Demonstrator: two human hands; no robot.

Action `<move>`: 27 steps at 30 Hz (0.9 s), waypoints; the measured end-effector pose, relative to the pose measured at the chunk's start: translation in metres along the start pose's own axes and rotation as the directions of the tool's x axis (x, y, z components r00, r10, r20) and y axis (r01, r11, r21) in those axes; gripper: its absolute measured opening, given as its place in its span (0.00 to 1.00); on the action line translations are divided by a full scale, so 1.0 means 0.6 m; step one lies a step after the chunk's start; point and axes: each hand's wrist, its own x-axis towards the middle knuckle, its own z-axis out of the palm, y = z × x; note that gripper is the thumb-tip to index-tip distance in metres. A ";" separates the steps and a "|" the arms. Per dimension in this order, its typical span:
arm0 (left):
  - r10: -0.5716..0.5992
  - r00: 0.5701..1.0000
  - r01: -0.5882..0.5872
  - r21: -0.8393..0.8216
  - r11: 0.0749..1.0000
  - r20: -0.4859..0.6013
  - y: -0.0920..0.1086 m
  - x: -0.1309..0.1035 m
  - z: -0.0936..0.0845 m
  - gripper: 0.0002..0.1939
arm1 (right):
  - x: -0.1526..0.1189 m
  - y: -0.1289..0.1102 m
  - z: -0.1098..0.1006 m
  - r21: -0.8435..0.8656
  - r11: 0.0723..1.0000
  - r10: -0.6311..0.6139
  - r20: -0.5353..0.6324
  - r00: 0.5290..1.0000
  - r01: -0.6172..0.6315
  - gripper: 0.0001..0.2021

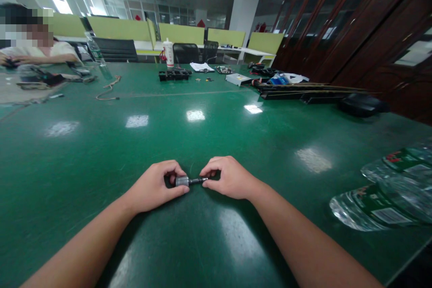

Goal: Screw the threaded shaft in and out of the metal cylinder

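Between my hands lies a small silver metal cylinder with a thin dark shaft (pixel 182 181), held lengthwise just at the green tabletop (pixel 189 144). My left hand (pixel 158 186) grips the thick silver end between thumb and fingers. On the other side, my right hand (pixel 227 176) pinches the tip of the shaft with thumb and forefinger. The shaft points to the right, and its very end is hidden by my right fingertips. Whether the cylinder and shaft are one piece or two, I cannot tell.
Clear plastic bottles with green labels (pixel 378 204) lie at the right. A black metal part (pixel 174 74), a white bottle (pixel 168 54), a silver box (pixel 238 79) and long black bars (pixel 283 92) stand farther back. A cable (pixel 108 87) and a seated person (pixel 50 47) are at the left.
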 end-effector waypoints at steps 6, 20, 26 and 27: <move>-0.003 1.000 0.003 0.042 0.999 -0.009 -0.001 -0.001 0.000 0.12 | 0.007 -0.015 0.033 0.013 0.999 -0.049 -0.014 0.999 0.049 0.11; -0.010 1.000 0.009 0.017 1.000 0.006 -0.001 0.000 -0.001 0.10 | 0.006 -0.021 0.030 -0.077 0.994 -0.083 0.003 0.997 0.083 0.08; -0.004 1.000 0.003 0.016 1.000 0.006 -0.001 0.000 -0.001 0.10 | 0.006 -0.018 0.034 -0.102 0.990 -0.094 -0.001 0.996 0.093 0.08; -0.001 1.000 0.001 0.015 1.000 0.005 -0.001 0.000 -0.001 0.10 | 0.006 -0.017 0.035 -0.102 0.990 -0.095 -0.006 0.995 0.094 0.08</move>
